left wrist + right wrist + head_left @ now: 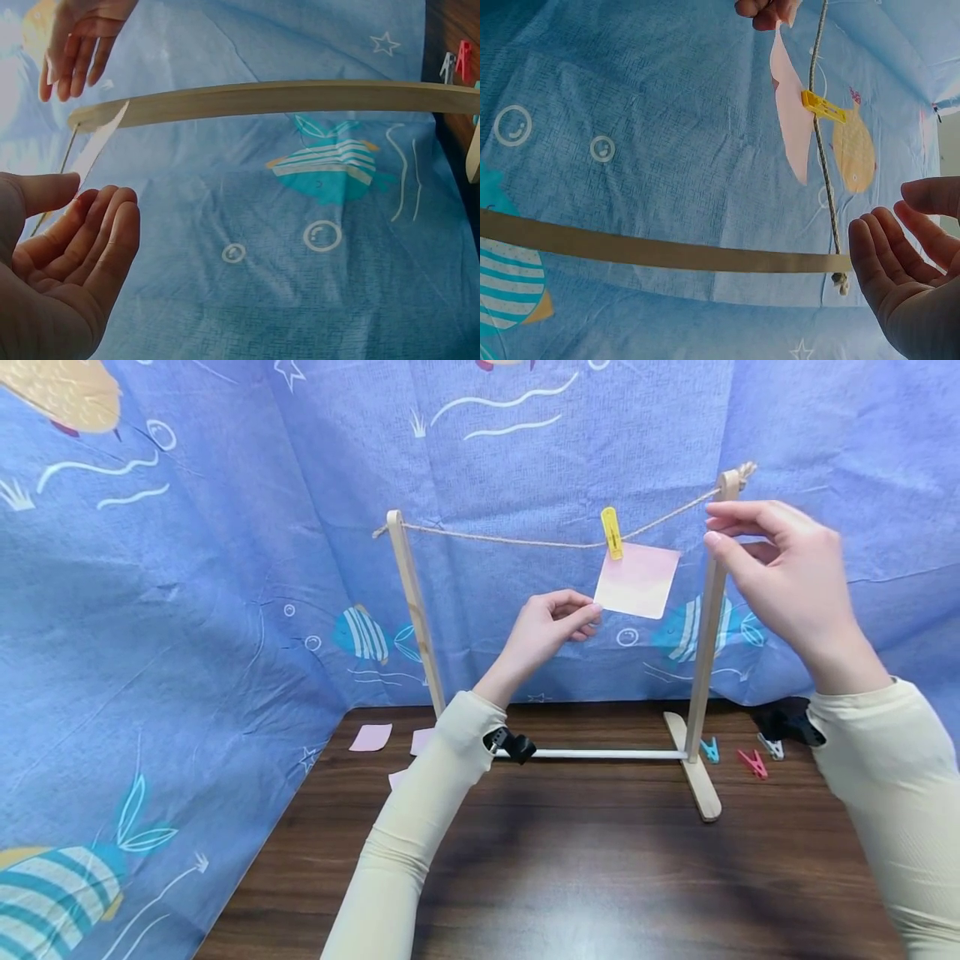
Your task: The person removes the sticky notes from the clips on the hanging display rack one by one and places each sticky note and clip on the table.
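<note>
A pink paper note [639, 581] hangs from the string [502, 538], held at its upper left by a yellow clothespin [612, 533]. My left hand [551, 631] pinches the note's lower left corner between thumb and fingers. In the right wrist view, the clothespin [824, 106] straddles the string, with the note [791, 112] seen nearly edge-on. Beside the top of the right wooden post [711, 610] is my right hand [795, 572], raised and holding nothing. Its thumb and fingertips stand apart, as the right wrist view also shows.
The string runs between two wooden posts joined low down by a white bar [607, 754]. More pink notes [371, 737] lie at the table's back left. Blue [709, 750], red [753, 764] and white [771, 747] clothespins lie right of the stand's foot [701, 781].
</note>
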The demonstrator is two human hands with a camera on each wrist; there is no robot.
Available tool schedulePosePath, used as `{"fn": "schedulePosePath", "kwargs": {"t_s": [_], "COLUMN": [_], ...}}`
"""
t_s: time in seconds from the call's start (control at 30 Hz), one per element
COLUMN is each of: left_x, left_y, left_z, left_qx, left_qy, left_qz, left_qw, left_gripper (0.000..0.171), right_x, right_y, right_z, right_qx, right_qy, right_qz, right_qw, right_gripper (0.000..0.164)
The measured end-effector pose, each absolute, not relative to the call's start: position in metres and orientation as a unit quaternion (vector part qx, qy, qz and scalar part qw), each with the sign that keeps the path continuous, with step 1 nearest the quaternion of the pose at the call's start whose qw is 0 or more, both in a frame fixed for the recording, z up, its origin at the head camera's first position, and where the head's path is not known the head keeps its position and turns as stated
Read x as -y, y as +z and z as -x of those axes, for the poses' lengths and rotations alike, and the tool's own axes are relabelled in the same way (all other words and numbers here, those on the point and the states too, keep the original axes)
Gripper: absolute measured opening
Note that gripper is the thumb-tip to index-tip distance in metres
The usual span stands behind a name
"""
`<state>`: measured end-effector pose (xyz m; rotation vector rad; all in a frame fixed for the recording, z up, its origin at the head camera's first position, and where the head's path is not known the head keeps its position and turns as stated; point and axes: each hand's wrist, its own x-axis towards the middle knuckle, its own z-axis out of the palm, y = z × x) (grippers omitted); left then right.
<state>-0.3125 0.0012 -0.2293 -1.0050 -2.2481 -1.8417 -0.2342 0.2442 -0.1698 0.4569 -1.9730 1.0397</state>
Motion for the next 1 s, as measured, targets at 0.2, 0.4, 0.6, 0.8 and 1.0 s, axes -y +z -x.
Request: {"fn": "schedulePosePath", "kwargs": {"t_s": [0.2, 0.4, 0.6, 0.8, 1.0], "left_x": [-0.003, -0.001, 0.004, 0.009, 0.012], "left_y": [-0.232, -0.233, -0.235, -0.237, -0.237], "left_z": [0.317, 0.319, 0.322, 0.325, 0.325], "left_qx": [0.714, 0.713, 0.718, 0.722, 0.723], "left_qy": [-0.616, -0.618, -0.613, -0.609, -0.611], "left_qz": [0.331, 0.327, 0.324, 0.321, 0.316], "left_qw": [0.045, 0.056, 0.067, 0.070, 0.066], "left_gripper": [0.023, 0.020, 0.020, 0.022, 0.026], "right_x": [-0.236, -0.222, -0.213, -0.203, -0.199], "right_y": [-0.163, -0.150, -0.137, -0.128, -0.118], "right_z": [0.240, 0.242, 0.245, 0.254, 0.262], "right_qx": [0.789, 0.804, 0.856, 0.889, 0.917], "right_qy": [0.404, 0.373, 0.337, 0.333, 0.315], "right_qz": [-0.193, -0.213, -0.207, -0.197, -0.184], "right_qw": [0.421, 0.412, 0.333, 0.245, 0.158], "right_gripper": [0.029, 0.031, 0.040, 0.051, 0.065]}}
